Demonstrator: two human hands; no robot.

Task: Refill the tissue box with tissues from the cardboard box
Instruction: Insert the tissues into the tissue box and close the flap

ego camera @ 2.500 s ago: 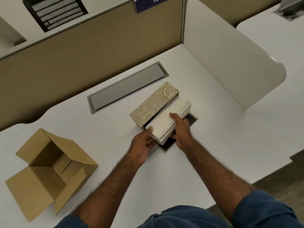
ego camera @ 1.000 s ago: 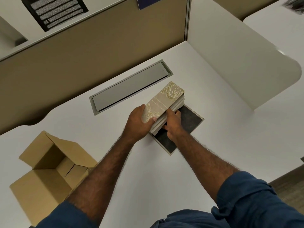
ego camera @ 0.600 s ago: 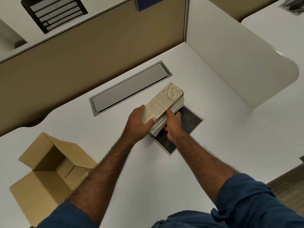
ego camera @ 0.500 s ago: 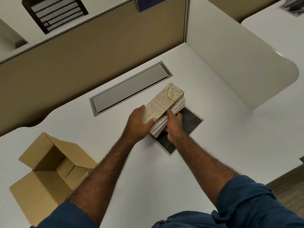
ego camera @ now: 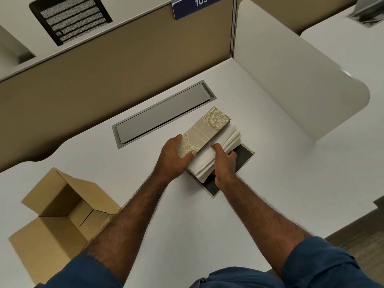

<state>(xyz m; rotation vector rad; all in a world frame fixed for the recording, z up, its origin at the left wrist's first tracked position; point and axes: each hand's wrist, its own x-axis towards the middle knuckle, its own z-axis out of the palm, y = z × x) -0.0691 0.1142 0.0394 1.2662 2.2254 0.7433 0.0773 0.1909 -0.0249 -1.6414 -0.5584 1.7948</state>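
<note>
Desk (ego camera: 207,215): cardboard box (ego camera: 60,217) left, apart.

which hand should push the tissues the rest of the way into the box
Right. The right hand already grips the tissues on their exposed side, where they stick out of the tissue box. The left hand clasps the box's near end, so it is better left bracing it.

We look down on a white laminate desk (ego camera: 207,215) with a grey metal cable-tray lid (ego camera: 164,112) set into it. Behind stands a tan fabric partition (ego camera: 104,65) bearing a blue "109" plate (ego camera: 195,5); a white rounded divider panel (ego camera: 291,80) closes the right side, with grey wood-look flooring (ego camera: 357,242) beyond.
</note>
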